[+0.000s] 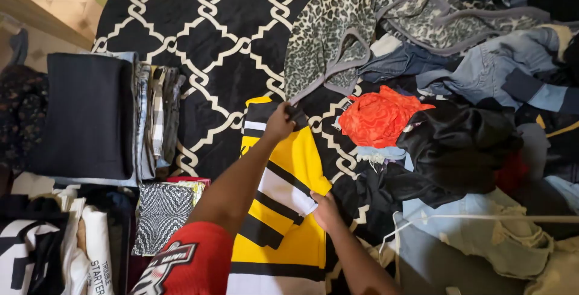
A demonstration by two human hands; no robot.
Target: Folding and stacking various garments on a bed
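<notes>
A yellow shirt with black and white stripes lies spread on a black-and-white patterned blanket. My left hand is closed on the shirt's far edge near its dark collar. My right hand pinches the shirt's right edge by a white stripe. Both arms reach up from the bottom of the view, the left in a red sleeve.
Folded clothes are stacked at left, topped by a dark garment. A loose heap at right holds a leopard-print piece, an orange garment, a black one and jeans. More folded items lie at lower left.
</notes>
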